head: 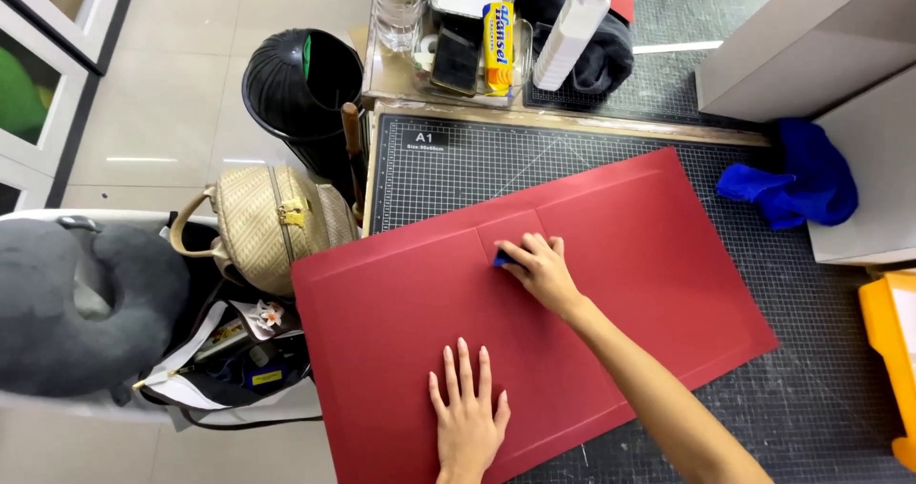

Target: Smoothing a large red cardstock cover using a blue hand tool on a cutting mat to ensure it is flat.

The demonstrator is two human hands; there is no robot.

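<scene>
The red card sheet [611, 284] lies flat on the grey cutting mat [448, 164], filling its centre; a small blue tool [503, 258] sits on the sheet's fold line at centre. The right hand [542, 272] grasps this tool, fingers curled; the left hand [468, 417], at 6 o'clock, presses flat, fingers spread and released. Judged step: burnishing the crease; continued strokes call for steady downward pressure. A blue cloth [797, 183] rests at 3 o'clock; a woven bag [262, 221] at 9 o'clock.
</scene>
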